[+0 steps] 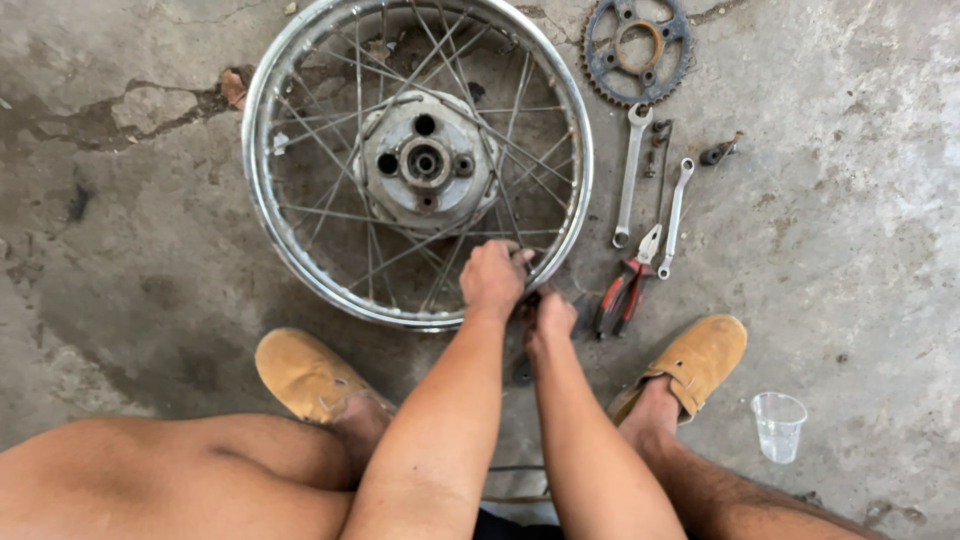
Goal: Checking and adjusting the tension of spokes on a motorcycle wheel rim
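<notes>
A spoked metal wheel rim [262, 190] lies flat on the concrete floor, its grey hub [425, 160] in the middle. My left hand [492, 278] reaches over the rim's near edge, fingers closed on a spoke [515, 215] close to where it meets the rim. Just right of it and nearer to me, my right hand [550, 315] is closed around a small dark tool at the outer side of the rim; most of the tool is hidden by the fingers. The two hands almost touch.
A toothed sprocket [637, 50] lies at the far right of the wheel. Two wrenches [632, 175] [676, 215], red-handled pliers [625, 285] and a small dark part [720, 150] lie beside it. A clear plastic cup [778, 425] stands by my right tan shoe [695, 365]. My left shoe [310, 375] is near the rim.
</notes>
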